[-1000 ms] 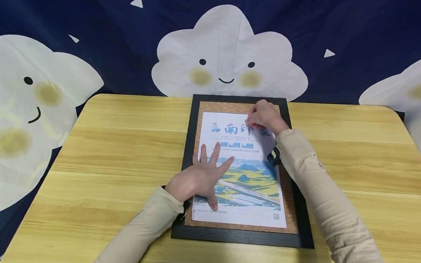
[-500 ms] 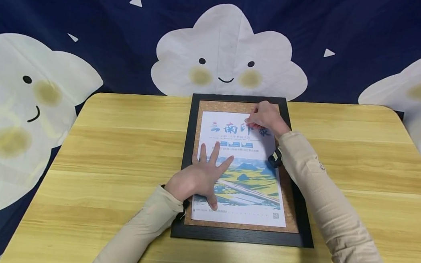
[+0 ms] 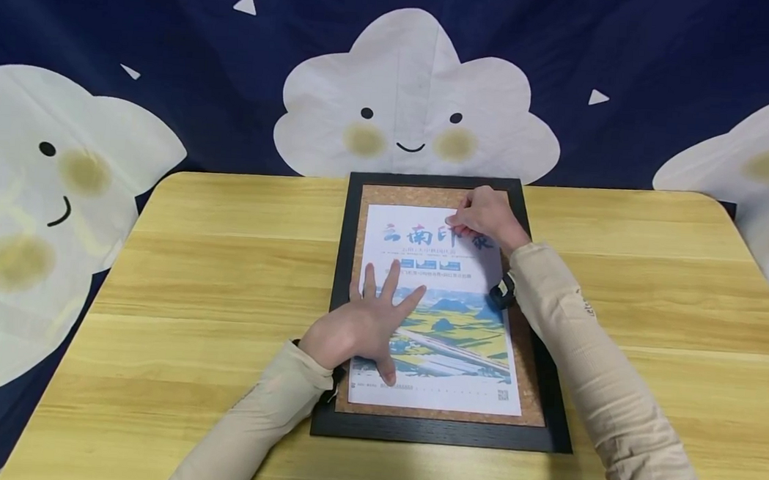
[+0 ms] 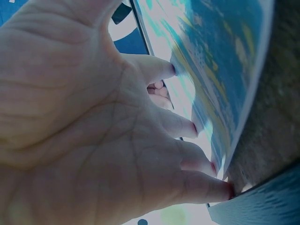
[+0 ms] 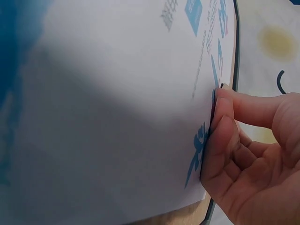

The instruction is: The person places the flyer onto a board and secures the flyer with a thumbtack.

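Note:
A white poster [image 3: 447,396] with blue lettering and a yellow-and-blue landscape lies on a cork board [image 3: 530,374] set in a black frame [image 3: 439,432]. My left hand [image 3: 359,330] rests on the poster's left side, fingers spread and straight. In the left wrist view its fingertips [image 4: 190,130] meet the sheet near its edge. My right hand [image 3: 486,215] is at the lettering near the top, fingers curled, thumb and forefinger brought together at the sheet. A small dark thing [image 5: 222,86] shows at those fingertips, mostly hidden; I cannot tell its kind.
The frame lies on a wooden table [image 3: 224,274], its top side at the table's back edge. Behind hangs a dark blue cloth [image 3: 193,23] with smiling white clouds [image 3: 421,81]. A black wrist device [image 3: 502,291] sits at the right wrist, over the poster's right edge.
The right hand has shifted very slightly at the lettering, still with thumb and forefinger together. The left hand, poster and frame stay in place.

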`<state>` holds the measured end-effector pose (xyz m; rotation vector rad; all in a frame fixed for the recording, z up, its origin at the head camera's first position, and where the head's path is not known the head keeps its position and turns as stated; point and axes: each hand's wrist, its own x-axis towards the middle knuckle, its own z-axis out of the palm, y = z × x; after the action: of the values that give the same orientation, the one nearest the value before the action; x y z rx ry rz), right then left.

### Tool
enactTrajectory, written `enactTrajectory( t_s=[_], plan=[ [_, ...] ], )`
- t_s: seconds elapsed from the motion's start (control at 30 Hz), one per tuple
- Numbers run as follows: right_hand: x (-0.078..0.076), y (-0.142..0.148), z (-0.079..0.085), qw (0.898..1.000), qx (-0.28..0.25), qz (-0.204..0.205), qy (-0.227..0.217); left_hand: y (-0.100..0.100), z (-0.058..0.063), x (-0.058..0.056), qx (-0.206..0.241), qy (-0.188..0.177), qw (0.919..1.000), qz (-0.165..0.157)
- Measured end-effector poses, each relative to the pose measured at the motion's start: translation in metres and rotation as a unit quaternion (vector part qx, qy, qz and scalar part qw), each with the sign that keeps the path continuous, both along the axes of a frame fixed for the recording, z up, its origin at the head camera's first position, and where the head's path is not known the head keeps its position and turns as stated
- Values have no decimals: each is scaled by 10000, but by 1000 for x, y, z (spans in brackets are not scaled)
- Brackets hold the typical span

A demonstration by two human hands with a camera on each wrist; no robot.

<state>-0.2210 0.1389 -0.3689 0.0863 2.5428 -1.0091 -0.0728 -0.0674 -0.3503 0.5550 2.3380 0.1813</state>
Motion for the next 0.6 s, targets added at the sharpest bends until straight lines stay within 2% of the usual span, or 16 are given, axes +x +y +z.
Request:
enactTrajectory(
  t_s=[0.27,0.37,0.5,0.6],
  plan=[
    [0,-2,-4,9998,45,61,183,-4,0,1,54,38,10000,45],
    [4,-2,-4,9992,118,220,322,-5,0,1,77,59,10000,23],
    [19,5,1,9967,63,569,580,-7,0,-1,331,145,9993,83],
    [36,13,9,9923,-29,807,942,-11,1,-5,633,450,9966,281]
  ],
)
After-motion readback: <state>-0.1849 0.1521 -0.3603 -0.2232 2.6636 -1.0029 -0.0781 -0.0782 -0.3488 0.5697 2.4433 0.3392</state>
